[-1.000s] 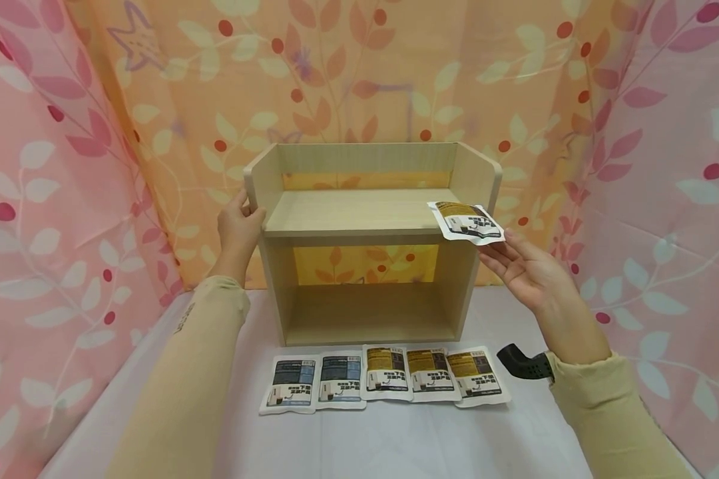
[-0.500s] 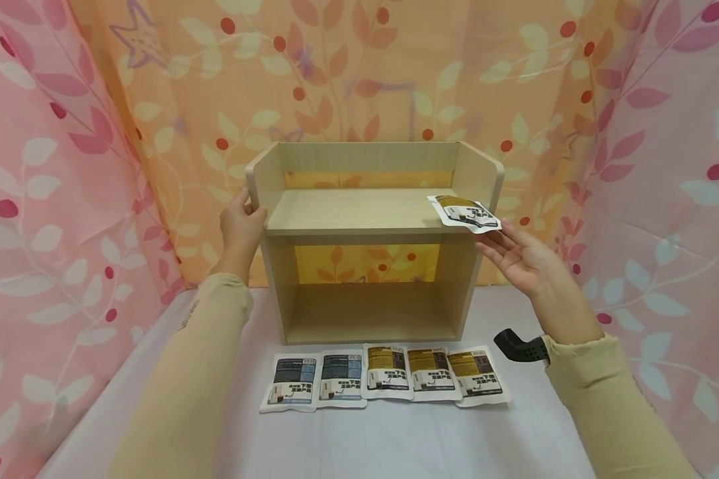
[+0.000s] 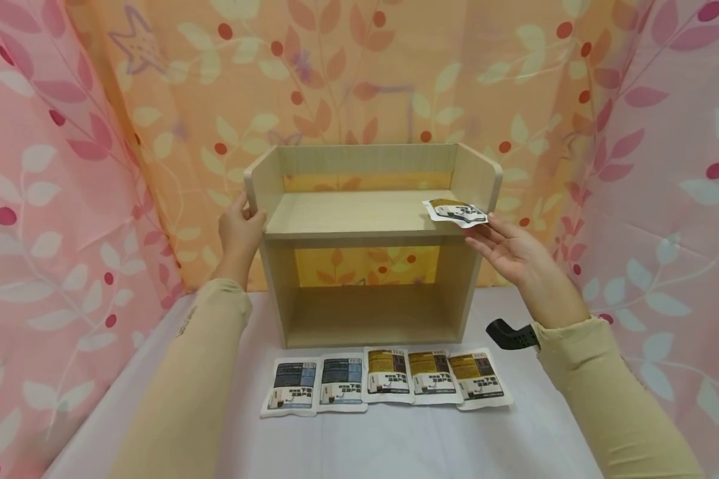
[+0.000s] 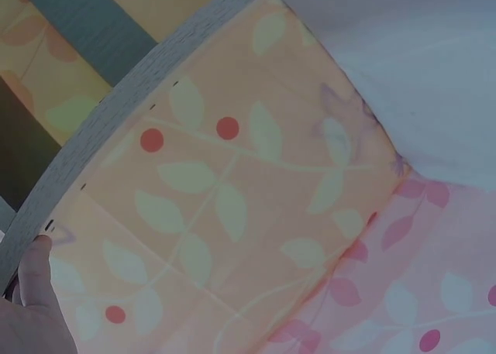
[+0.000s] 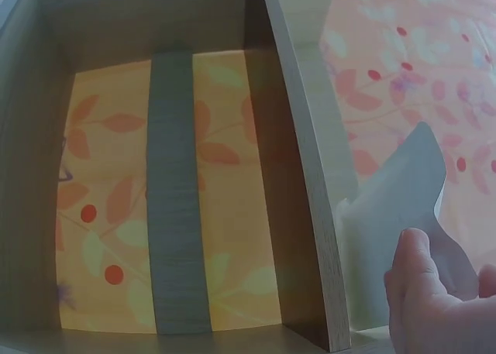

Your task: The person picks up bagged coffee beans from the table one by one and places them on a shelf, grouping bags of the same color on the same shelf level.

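Note:
My left hand grips the left side panel of a pale wooden shelf unit; in the left wrist view its fingers lie at the panel edge. My right hand pinches a white pouch with a brown-and-gold label by its near right corner. The pouch is tilted over the right end of the upper shelf board. From the right wrist view, the plain underside of the pouch shows, with fingers against it.
In front of the unit, several pouches lie in a row on the white cloth: blue-labelled pouches at left, brown-and-gold pouches at right. A black curved piece sticks out at the right cuff. Patterned curtains surround the table.
My right hand has moved left and inward with the pouch, which now sits further over the upper shelf board and looks flatter. My left hand stays on the side panel.

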`<state>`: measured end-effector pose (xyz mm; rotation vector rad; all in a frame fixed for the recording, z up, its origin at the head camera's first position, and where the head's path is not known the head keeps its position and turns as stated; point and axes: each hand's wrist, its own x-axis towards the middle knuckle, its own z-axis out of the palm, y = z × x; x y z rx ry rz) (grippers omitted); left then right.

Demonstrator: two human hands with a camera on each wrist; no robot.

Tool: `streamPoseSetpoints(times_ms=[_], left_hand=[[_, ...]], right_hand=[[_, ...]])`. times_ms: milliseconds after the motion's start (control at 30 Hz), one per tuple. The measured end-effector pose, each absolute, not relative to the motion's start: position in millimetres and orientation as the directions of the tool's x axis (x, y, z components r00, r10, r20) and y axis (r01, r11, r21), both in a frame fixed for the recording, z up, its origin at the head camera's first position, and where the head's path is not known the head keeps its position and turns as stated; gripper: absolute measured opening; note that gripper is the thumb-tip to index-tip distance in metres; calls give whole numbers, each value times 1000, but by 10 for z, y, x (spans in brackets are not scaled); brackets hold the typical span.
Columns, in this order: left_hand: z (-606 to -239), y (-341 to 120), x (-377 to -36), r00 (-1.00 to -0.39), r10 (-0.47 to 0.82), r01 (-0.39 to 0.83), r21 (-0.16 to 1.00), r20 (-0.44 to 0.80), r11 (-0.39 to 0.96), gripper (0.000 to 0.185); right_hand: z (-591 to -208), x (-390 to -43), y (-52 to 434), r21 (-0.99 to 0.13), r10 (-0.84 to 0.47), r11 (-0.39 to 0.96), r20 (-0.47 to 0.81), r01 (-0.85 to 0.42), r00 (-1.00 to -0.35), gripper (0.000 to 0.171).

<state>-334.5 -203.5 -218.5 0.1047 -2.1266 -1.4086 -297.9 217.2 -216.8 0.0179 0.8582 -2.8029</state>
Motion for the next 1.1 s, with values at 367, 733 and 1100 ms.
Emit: streamPoseSetpoints(times_ms=[367, 733, 1100], left_hand=[[-2189, -2042, -3333, -835, -353, 260, 869, 421, 421, 59], [-2207, -2056, -3337, -835, -355, 260, 869, 421, 420, 59], [-2201, -2129, -3341, -828, -376, 238, 868, 416, 436, 59]], right_hand=[[-2088, -3149, 2105, -507, -163, -834, -154, 220, -974, 54], [-2073, -3271, 1983, -473, -122, -855, -211, 211, -970, 62], [-2012, -3238, 1904, -520, -176, -821, -164, 237, -971, 63]])
